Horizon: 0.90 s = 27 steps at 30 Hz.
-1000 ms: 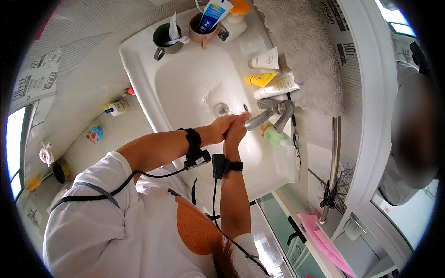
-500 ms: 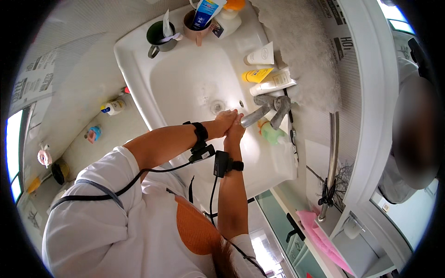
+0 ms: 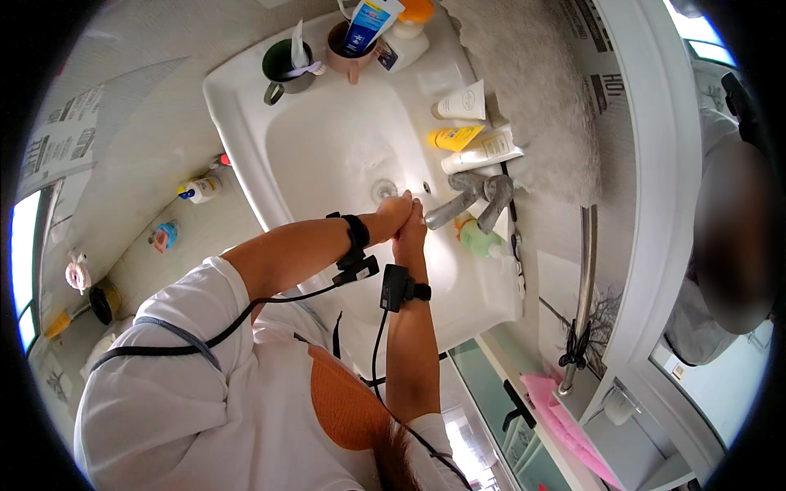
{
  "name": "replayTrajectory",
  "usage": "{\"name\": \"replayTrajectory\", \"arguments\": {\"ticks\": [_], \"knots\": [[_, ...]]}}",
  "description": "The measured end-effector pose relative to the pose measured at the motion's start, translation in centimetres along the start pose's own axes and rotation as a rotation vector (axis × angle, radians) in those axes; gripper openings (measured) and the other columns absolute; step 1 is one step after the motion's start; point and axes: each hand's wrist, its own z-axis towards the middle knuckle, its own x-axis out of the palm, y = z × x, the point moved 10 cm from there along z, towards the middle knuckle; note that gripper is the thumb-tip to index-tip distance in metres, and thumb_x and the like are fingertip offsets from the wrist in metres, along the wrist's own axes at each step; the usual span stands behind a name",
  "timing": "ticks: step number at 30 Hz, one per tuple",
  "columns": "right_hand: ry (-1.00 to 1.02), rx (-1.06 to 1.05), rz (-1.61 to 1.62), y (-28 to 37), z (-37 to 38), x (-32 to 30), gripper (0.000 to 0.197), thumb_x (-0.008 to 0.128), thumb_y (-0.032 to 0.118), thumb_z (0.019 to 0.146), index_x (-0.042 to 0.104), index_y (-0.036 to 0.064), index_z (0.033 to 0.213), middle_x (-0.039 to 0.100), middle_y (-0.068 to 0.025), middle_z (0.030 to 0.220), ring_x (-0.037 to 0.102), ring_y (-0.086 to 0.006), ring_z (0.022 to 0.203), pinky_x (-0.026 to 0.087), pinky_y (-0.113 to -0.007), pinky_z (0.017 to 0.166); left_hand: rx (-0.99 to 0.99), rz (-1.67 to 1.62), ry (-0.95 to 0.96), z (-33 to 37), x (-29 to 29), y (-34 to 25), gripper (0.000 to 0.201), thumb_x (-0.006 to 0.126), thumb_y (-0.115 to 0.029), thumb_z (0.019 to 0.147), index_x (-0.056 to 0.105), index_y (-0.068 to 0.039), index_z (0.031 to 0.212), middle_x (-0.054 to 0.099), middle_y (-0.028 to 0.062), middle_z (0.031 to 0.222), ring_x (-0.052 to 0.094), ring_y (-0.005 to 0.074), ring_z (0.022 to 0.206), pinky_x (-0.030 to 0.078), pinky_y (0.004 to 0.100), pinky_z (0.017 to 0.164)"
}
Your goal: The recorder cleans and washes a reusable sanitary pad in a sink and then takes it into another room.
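A: Where are the hands?
B: Over the white sink (image 3: 315,143); the left hand (image 3: 395,214) and the right hand (image 3: 411,232) touch each other, near the drain (image 3: 384,191).
A: And the grip of each?
B: The hands are together, one against the other; the fingers partly hide one another, so I cannot tell how far either grip is closed; I make out nothing held between them.
A: Where is the tap (image 3: 453,209)?
B: On the sink's right side; its spout points toward the hands, its end just beside the right hand.
A: What stands around it?
B: A light green bottle (image 3: 477,238) just below it in view; above it a row of tubes, the yellow tube (image 3: 455,137) between two white ones.
A: And at the far end?
B: A dark green mug (image 3: 295,85), a pink mug (image 3: 348,65) with a blue tube (image 3: 366,31) in it, and a white bottle (image 3: 404,49) with an orange top; a grey towel (image 3: 532,98) hangs at the right.
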Motion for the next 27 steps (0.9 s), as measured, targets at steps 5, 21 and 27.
{"name": "replayTrajectory", "arguments": {"ticks": [5, 21, 27], "knots": [[0.019, -0.064, 0.154, -1.1, 2.0, -1.8, 0.041, 0.036, 0.041, 0.089, 0.047, 0.0036, 0.1, 0.053, -0.0049, 0.09, 0.052, -0.0144, 0.084, 0.043, -0.028, 0.074, 0.247, 0.0, 0.263, 1.4, 1.8, -0.7, 0.027, 0.047, -0.025, 0.083, 0.051, -0.002, 0.095, 0.055, 0.009, 0.083, 0.053, 0.0183, 0.071, 0.044, 0.032, 0.062], [0.147, -0.149, 0.103, 0.6, -0.7, -1.6, 0.027, 0.051, 0.014, 0.084, 0.048, 0.0012, 0.108, 0.051, -0.0092, 0.105, 0.052, -0.0201, 0.095, 0.043, -0.034, 0.085, 0.394, 0.161, 0.034, -2.9, -4.8, -3.5, 0.028, 0.058, -0.026, 0.081, 0.055, -0.003, 0.096, 0.058, 0.0037, 0.08, 0.052, 0.0117, 0.076, 0.043, 0.0252, 0.069], [0.023, -0.37, -0.016, 2.9, -2.2, -3.0, 0.028, 0.051, 0.013, 0.083, 0.048, -0.0009, 0.108, 0.051, -0.0082, 0.106, 0.051, -0.0162, 0.095, 0.042, -0.028, 0.08, -0.023, -0.199, 0.152, -5.0, -1.8, -1.1, 0.034, 0.049, -0.037, 0.084, 0.055, -0.004, 0.091, 0.057, 0.0035, 0.079, 0.053, 0.0134, 0.076, 0.044, 0.0273, 0.073]]}}
